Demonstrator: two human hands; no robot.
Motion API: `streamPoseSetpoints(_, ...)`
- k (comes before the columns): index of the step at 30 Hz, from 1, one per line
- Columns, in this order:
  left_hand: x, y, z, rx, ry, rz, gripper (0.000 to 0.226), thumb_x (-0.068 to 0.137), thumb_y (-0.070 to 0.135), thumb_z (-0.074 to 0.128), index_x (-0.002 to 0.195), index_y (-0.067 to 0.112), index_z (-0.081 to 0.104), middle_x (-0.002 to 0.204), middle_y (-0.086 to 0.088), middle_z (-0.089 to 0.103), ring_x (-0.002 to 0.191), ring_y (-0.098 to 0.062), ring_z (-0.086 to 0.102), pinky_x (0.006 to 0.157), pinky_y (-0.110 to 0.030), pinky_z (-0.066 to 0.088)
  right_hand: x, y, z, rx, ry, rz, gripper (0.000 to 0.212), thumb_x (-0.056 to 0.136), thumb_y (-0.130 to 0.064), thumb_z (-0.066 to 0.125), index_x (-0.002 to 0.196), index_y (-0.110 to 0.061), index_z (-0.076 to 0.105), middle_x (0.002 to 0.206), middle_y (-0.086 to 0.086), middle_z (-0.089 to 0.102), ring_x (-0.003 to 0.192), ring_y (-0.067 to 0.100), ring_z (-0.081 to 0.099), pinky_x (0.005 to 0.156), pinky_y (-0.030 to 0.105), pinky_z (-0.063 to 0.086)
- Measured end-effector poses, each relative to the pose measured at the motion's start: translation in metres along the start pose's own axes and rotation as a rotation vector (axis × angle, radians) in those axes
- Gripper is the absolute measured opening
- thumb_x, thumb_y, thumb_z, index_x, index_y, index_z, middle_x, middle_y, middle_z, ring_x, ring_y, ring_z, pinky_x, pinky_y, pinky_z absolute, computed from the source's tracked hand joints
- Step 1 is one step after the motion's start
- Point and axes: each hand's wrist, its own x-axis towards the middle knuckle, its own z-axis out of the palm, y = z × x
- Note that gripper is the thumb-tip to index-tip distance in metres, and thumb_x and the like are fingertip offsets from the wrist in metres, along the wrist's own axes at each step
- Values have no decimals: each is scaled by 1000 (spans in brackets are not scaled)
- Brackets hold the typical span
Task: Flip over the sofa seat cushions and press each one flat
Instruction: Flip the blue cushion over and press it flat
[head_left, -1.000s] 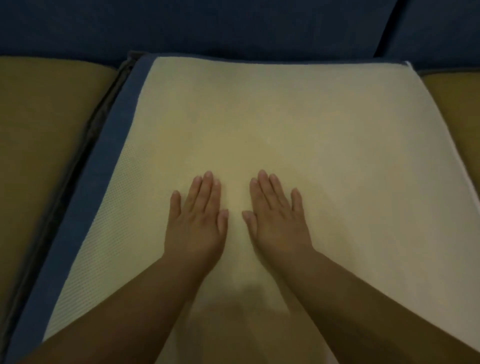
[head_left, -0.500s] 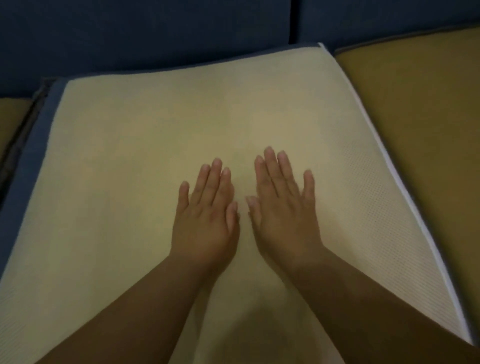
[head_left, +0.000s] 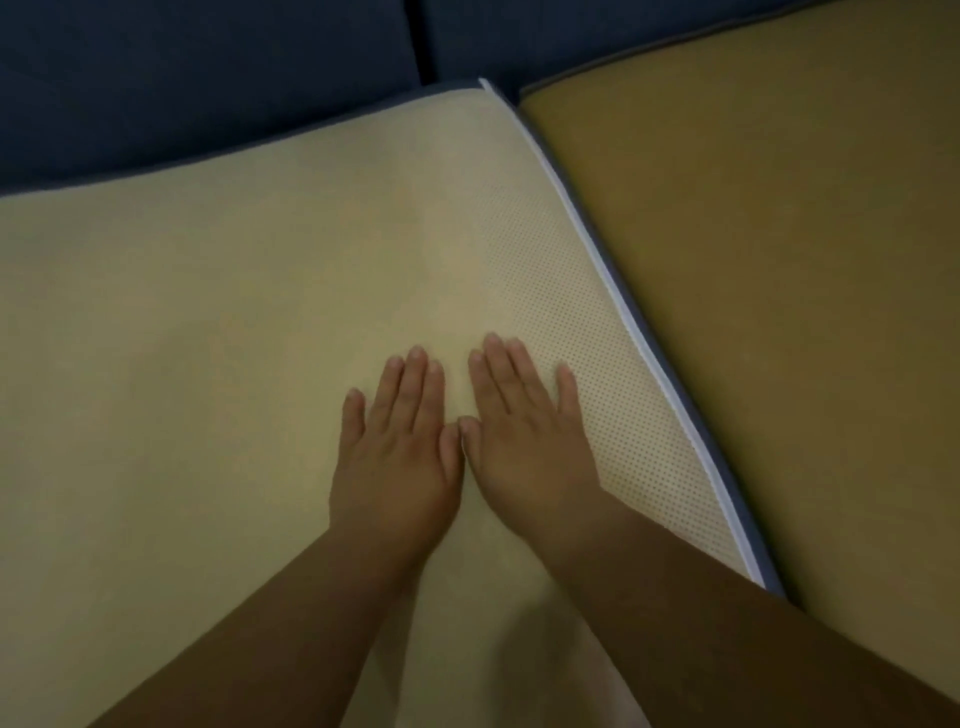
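Head view: our left hand (head_left: 397, 457) and right hand (head_left: 524, 441) press flat-fingered on the flipped cushion (head_left: 208, 338); mustard neighbour (head_left: 779, 312) looks unflipped.

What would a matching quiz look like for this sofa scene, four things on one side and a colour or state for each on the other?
Things:
1. flipped cushion
2. neighbouring seat
3. sofa backrest
4. right hand

Descriptions:
A. dark blue
B. flat, palm down
C. mustard brown
D. pale cream, dotted

Pairs: 1-D, 2-C, 3-A, 4-B.
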Motion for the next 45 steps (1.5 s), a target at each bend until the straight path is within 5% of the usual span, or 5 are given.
streamPoseSetpoints(7, 4, 43, -16, -62, 85, 131, 57, 100, 38, 10, 154, 19, 7, 161, 1, -4, 148, -14, -10, 118, -41, -5, -37, 38, -17, 42, 321, 195, 60, 101, -43, 13, 154, -15, 15, 162, 4, 13, 149, 21, 9, 119, 51, 6)
streamPoseSetpoints(22, -5, 52, 16, 17, 19, 149, 61, 97, 39, 9, 154, 18, 3, 162, 1, -3, 147, -12, -11, 120, -43, -2, -47, 55, 11, 23, 196, 212, 63, 98, -45, 8, 155, -18, 8, 163, 0, 3, 149, 14, -5, 118, 48, -6)
streamPoseSetpoints(27, -34, 50, -7, -69, 88, 210, 59, 99, 35, 14, 154, 17, 4, 161, 1, -7, 147, -12, -12, 119, -45, -3, -77, 39, -13, 38, 425, 250, 62, 100, -41, 19, 156, -15, 10, 162, 1, -2, 150, 17, -4, 118, 50, -6)
streamPoseSetpoints(33, -81, 43, 10, -18, -44, 200, 62, 95, 36, 8, 154, 15, 11, 162, 0, 4, 148, -13, -4, 120, -44, 2, -116, 14, 19, 7, 99, 330, 60, 100, -42, 4, 155, -21, 1, 162, -3, -8, 149, 14, -10, 119, 47, -5)
streamPoseSetpoints(45, -147, -50, 9, 65, 2, 203, 58, 98, 36, 23, 152, 14, 25, 160, -3, 17, 148, -19, 12, 116, -47, 10, -143, -57, 56, -62, 145, 177, 62, 100, -44, 19, 155, -15, 19, 162, 3, 10, 149, 20, 7, 115, 53, 9)
